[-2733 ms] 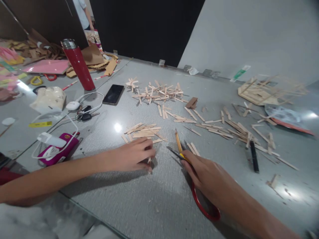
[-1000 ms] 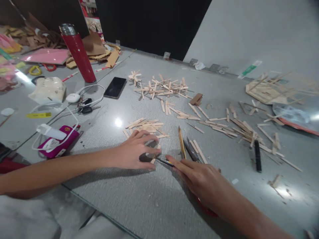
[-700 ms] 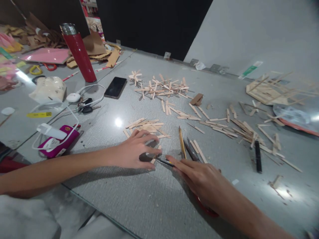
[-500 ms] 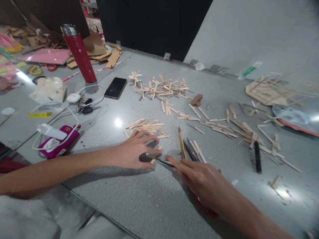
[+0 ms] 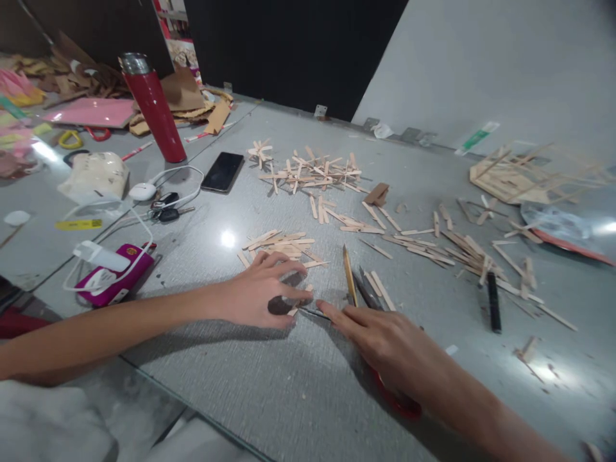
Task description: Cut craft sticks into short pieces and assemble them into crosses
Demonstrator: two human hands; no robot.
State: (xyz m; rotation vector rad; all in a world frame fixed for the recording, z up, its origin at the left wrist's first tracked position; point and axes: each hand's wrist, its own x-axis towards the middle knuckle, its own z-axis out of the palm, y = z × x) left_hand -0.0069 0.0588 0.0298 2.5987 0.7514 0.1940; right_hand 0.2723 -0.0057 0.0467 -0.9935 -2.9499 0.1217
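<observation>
My left hand pins a short popsicle stick to the table, its fingers bent around it. My right hand grips a cutter knife whose thin dark blade reaches that stick; its handle is mostly hidden. Just beyond the right hand lie a yellow pencil-like tool, a grey metal tool and loose sticks. Part of a red handle shows beneath my right wrist. A pile of popsicle sticks rests just past my left fingers.
Crossed stick pieces lie farther back beside a phone. At left stand a red flask, a purple power bank with cables, and keys. Rightward are scattered sticks, a black marker-like object and a wooden frame.
The right hand and knife have shifted very slightly left. My left hand stays almost in place over the stick. The camera view has moved a little.
</observation>
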